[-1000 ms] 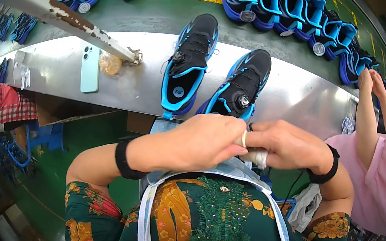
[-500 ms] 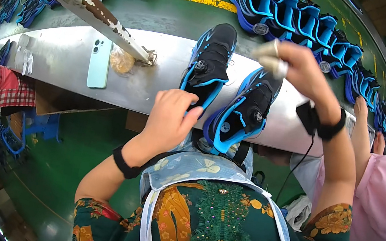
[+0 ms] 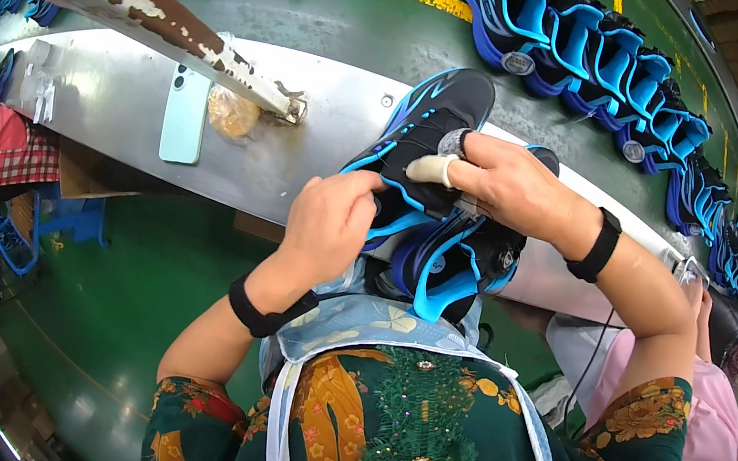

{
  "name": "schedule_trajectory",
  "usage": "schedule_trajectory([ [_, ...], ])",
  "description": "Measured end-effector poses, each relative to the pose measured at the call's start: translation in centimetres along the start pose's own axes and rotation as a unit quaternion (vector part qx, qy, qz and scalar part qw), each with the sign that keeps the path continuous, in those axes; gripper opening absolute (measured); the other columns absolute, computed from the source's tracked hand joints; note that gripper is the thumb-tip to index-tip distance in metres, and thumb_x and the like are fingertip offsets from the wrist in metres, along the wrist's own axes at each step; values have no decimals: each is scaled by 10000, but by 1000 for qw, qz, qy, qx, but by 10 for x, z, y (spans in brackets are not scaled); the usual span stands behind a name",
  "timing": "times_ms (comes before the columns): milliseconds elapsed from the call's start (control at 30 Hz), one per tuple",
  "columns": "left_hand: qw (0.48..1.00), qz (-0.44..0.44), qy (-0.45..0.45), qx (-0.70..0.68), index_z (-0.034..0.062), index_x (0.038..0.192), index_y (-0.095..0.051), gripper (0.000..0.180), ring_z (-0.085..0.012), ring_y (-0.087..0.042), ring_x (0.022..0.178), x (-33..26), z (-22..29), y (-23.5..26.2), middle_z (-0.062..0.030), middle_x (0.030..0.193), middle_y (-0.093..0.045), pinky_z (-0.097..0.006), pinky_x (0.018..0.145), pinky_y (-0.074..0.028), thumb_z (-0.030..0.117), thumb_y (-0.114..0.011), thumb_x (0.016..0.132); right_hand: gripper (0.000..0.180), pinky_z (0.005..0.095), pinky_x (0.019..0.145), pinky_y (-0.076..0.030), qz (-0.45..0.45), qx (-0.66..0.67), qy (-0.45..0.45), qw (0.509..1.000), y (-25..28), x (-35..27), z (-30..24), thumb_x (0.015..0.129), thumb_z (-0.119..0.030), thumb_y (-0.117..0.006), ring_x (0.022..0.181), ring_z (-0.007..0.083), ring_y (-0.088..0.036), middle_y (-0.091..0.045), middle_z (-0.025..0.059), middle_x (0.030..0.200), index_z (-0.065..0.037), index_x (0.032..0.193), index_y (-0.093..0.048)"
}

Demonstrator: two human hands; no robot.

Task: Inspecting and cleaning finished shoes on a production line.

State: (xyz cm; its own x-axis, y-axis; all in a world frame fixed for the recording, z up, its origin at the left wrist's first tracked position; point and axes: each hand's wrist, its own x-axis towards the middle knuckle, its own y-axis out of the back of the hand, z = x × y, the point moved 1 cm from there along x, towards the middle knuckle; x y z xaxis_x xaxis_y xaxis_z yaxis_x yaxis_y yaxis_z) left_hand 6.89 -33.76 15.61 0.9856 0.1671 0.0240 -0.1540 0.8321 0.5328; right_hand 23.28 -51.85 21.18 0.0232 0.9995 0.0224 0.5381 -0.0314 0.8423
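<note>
A black-and-blue sneaker [image 3: 456, 95] stands on the metal bench, toe pointing away and slightly right. My left hand [image 3: 328, 224] is closed on the left side of its collar. Over the tongue lies my right hand [image 3: 516, 188], with pale covers on two fingertips. Those fingers press together at the tongue, and the hand hides the lacing dial seen there earlier. A matching sneaker [image 3: 448, 291] sits close by on the right, its light-blue heel toward me, partly under my right hand.
The metal bench [image 3: 277, 168] carries a mint-green phone [image 3: 184, 116] and a round tan item in clear wrap [image 3: 231, 115]. A chipped white post [image 3: 167, 15] slants over it. More sneakers [image 3: 567, 45] line the green surface beyond. Co-workers sit left and right.
My right hand has come down and left from the air onto the sneaker's tongue. The sneaker's toe has swung right. My left hand keeps its hold on the collar.
</note>
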Motion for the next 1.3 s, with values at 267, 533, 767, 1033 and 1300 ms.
schedule_trajectory([
  [267,880,-178,296,-327,10,1023,-664,280,-78,-573,732,15,26,15,-41,811,-666,-220,645,-430,276,-631,940,535,382,620,-489,107,44,-28,993,-23,7,-2,769,-37,-685,707,283,-589,-487,109,868,-104,1283,-550],
  [533,871,-68,284,-395,35,1057,-650,147,18,-340,470,-6,23,-16,-40,753,-688,-167,434,-245,119,-586,955,425,386,752,-497,53,102,-46,992,-10,0,-5,830,-61,-671,815,318,-599,-567,119,839,-99,1250,-613],
  [767,860,-78,286,-415,30,955,-662,152,-9,-416,509,-8,24,-26,-37,689,-672,-199,453,-305,156,-577,965,357,398,733,-481,127,-70,-129,981,-27,-1,-18,797,-146,-712,770,331,-585,-583,128,784,-56,1132,-625],
  [1033,973,-122,146,-129,-20,962,-668,179,-97,-624,680,-7,32,-10,-46,792,-688,-234,619,-455,133,-575,968,301,371,740,-503,149,70,-293,942,26,-77,-33,881,-232,-692,851,309,-648,-682,163,948,-84,1144,-684],
  [1300,945,-174,-269,60,55,1019,-676,208,-264,-548,989,57,45,4,-65,1004,-646,-390,897,-439,77,-670,813,227,334,735,-495,216,192,-335,897,-10,-112,-40,896,-174,-675,808,243,-636,-704,130,929,-58,1088,-711],
])
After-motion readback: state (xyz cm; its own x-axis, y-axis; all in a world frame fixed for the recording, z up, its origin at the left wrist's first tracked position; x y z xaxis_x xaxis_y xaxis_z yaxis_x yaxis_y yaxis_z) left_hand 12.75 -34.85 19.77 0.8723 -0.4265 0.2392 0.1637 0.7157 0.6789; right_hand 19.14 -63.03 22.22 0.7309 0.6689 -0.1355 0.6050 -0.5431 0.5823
